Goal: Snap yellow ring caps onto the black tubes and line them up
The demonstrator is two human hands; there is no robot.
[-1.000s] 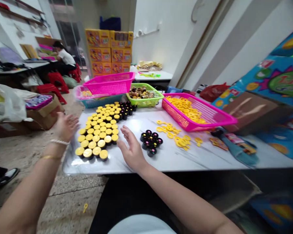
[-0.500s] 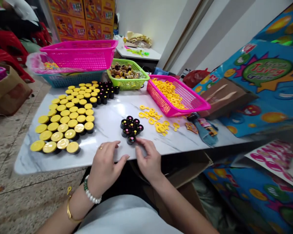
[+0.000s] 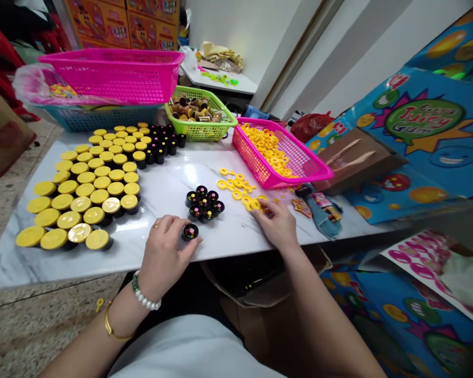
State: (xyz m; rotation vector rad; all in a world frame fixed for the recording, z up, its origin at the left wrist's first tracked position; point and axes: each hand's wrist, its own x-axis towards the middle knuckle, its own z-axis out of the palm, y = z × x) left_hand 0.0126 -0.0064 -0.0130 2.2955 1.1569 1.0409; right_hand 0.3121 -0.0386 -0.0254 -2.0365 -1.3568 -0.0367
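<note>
My left hand (image 3: 166,245) grips a small black cup (image 3: 191,231) between thumb and fingers at the table's front edge; small coloured pellets show inside it. Just beyond stands a cluster of several similar open black cups (image 3: 205,202). My right hand (image 3: 276,223) is at the near end of a loose pile of yellow ring-ended pieces (image 3: 236,184), its thumb and fingertips closed on one. To the left, black cups with round yellow lids (image 3: 85,190) stand in close rows. Behind them are several more black cups without lids (image 3: 161,144).
A pink basket (image 3: 303,163) holds more yellow pieces. A green basket (image 3: 205,131) of brown items stands behind, beside a large pink basket (image 3: 114,79) on a blue one. A cardboard box (image 3: 358,157) and small packets (image 3: 301,207) are at right on the marble-patterned table (image 3: 161,184).
My left hand has taken hold of the nearest black cup and drawn it away from the cluster. My right hand has moved right, from the cups to the yellow pieces. The view has shifted slightly.
</note>
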